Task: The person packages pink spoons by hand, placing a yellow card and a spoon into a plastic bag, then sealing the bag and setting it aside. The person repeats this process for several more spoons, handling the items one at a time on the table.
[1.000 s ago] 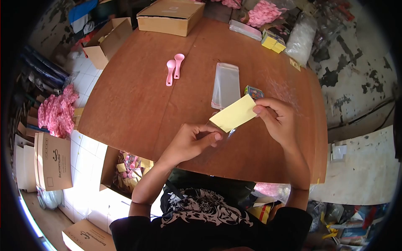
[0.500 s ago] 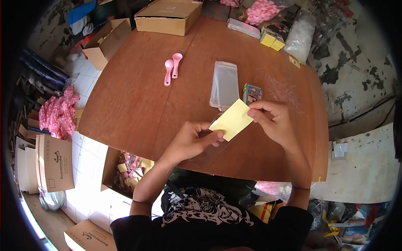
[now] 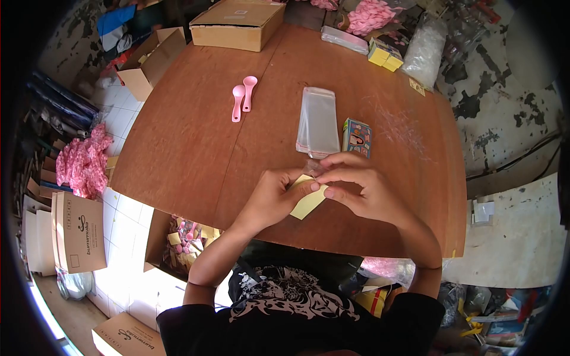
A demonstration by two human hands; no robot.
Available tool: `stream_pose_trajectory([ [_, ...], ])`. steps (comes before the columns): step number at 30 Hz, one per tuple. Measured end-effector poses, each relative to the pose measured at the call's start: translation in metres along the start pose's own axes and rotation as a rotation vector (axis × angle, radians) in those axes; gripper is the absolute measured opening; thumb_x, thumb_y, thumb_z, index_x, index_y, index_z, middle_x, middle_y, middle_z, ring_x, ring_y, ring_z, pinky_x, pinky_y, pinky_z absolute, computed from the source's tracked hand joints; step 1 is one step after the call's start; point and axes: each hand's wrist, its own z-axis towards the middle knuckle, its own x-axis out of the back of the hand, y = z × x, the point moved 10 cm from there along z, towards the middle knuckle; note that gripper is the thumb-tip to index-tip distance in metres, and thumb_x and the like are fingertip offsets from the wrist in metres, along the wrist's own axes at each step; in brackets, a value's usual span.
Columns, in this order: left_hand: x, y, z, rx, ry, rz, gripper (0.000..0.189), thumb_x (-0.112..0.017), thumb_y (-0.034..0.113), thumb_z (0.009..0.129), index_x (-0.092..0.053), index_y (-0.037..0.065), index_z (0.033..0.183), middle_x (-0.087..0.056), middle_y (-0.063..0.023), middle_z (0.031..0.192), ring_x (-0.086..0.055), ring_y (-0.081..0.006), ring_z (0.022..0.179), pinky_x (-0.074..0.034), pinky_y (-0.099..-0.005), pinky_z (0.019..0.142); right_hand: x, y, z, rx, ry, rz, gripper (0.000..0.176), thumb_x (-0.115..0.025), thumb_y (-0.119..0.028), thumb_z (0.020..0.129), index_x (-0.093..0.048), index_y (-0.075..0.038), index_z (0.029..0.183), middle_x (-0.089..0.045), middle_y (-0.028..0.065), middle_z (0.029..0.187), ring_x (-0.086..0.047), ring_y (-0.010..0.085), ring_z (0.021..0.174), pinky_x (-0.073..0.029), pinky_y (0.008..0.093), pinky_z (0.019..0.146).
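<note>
I see the yellow card [image 3: 309,206] low over the desk [image 3: 196,148], between both hands. The left hand [image 3: 270,199] pinches its left edge and the right hand [image 3: 363,188] pinches its top, fingertips nearly meeting.

Both hands meet fingertip to fingertip, left hand [image 3: 270,199] and right hand [image 3: 362,190] apparently pinching closed.

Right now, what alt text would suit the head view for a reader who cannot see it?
The left hand and right hand pinch a yellow card, with clear plastic at its top, over the near edge of a brown table. Beyond them lie a stack of clear bags, a printed box and two pink spoons.
</note>
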Motion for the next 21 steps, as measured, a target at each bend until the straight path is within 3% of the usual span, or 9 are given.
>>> stream_pose_trajectory([
  [5,0.003,0.0,-0.002,-0.03,0.022,-0.032,0.028,-0.066,0.022,0.097,-0.07,0.0,0.115,-0.073,-0.0053,0.087,-0.056,-0.0037,0.08,-0.051,-0.0267,0.073,-0.014,0.001,0.007,-0.019,-0.141,0.053,0.022,-0.073,-0.015,0.088,-0.072,-0.005,0.107,-0.066,0.0115,0.11,-0.065,0.0267,0.103,-0.052,0.0346,0.084],
  [7,0.001,0.006,-0.002,-0.064,-0.034,-0.058,0.03,-0.064,0.016,0.097,-0.066,-0.003,0.121,-0.072,-0.0091,0.102,-0.064,-0.0103,0.092,-0.052,-0.0268,0.082,-0.041,0.014,0.003,-0.251,-0.422,0.106,0.022,-0.069,-0.018,0.091,-0.071,-0.004,0.108,-0.069,0.0119,0.098,-0.068,0.0258,0.09,-0.053,0.0347,0.078],
  [11,0.016,0.019,-0.015,-0.168,0.021,0.096,0.036,-0.069,0.011,0.093,-0.062,-0.003,0.126,-0.072,-0.0122,0.105,-0.066,-0.0139,0.096,-0.052,-0.0294,0.083,-0.065,0.027,0.011,-0.316,-0.524,0.054,0.022,-0.068,-0.018,0.092,-0.071,-0.005,0.109,-0.07,0.0123,0.088,-0.069,0.0236,0.078,-0.052,0.0339,0.071],
  [13,0.036,0.037,-0.029,-0.274,0.178,0.275,0.042,-0.072,0.001,0.088,-0.06,-0.003,0.128,-0.071,-0.0144,0.108,-0.066,-0.0134,0.096,-0.053,-0.0297,0.084,-0.062,0.016,0.036,-0.165,-0.399,0.193,0.022,-0.068,-0.018,0.093,-0.071,-0.005,0.11,-0.073,0.0116,0.088,-0.07,0.0199,0.077,-0.053,0.0311,0.071],
  [14,0.048,0.019,-0.036,-0.079,0.201,0.202,0.048,-0.073,-0.006,0.084,-0.057,-0.003,0.13,-0.07,-0.0136,0.11,-0.066,-0.0124,0.098,-0.054,-0.0282,0.084,-0.064,0.014,0.048,-0.104,-0.403,0.297,0.021,-0.066,-0.018,0.095,-0.071,-0.005,0.111,-0.074,0.0108,0.094,-0.07,0.0157,0.08,-0.053,0.0282,0.072],
  [17,0.083,-0.025,-0.057,0.04,0.35,0.06,0.046,-0.07,-0.008,0.086,-0.056,-0.004,0.129,-0.069,-0.012,0.112,-0.065,-0.0119,0.096,-0.054,-0.026,0.082,-0.064,0.055,0.1,-0.226,-0.322,0.335,0.023,-0.066,-0.014,0.095,-0.07,-0.005,0.115,-0.074,0.0046,0.097,-0.069,0.0118,0.09,-0.054,0.0269,0.08],
  [19,0.095,-0.027,-0.068,-0.011,0.392,0.037,0.046,-0.069,-0.009,0.087,-0.053,-0.006,0.13,-0.067,-0.0097,0.112,-0.064,-0.0116,0.097,-0.053,-0.0254,0.084,-0.069,0.085,0.148,-0.169,-0.182,0.003,0.023,-0.066,-0.016,0.094,-0.07,-0.004,0.113,-0.074,0.0061,0.098,-0.069,0.0119,0.087,-0.054,0.0301,0.077],
  [21,0.105,-0.04,-0.079,0.09,0.443,-0.077,0.046,-0.069,-0.01,0.087,-0.053,-0.007,0.13,-0.066,-0.0094,0.111,-0.062,-0.0115,0.098,-0.052,-0.0254,0.087,-0.082,0.111,0.185,-0.095,-0.033,-0.176,0.023,-0.067,-0.014,0.091,-0.071,-0.004,0.111,-0.074,0.0112,0.096,-0.07,0.0184,0.082,-0.054,0.0336,0.072],
])
